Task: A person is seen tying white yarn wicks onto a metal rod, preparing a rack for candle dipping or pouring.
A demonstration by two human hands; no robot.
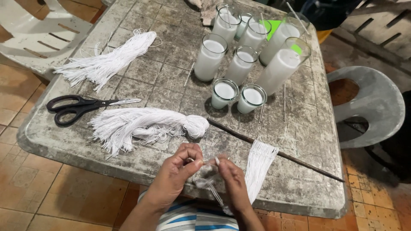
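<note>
At the near edge of the worn grey worktop, a thin white string is pinched between the left hand and the right hand; both hands are closed at the fingertips upon it, and loose strands are seen trailing below them. Just to the right, a flat bunch of cut strings is draped over the worktop edge, crossed by a long dark stick. A white string bundle is laid just beyond the hands, with black scissors to its left and a second bundle farther back. Glass candles filled with white wax are grouped at the far side.
</note>
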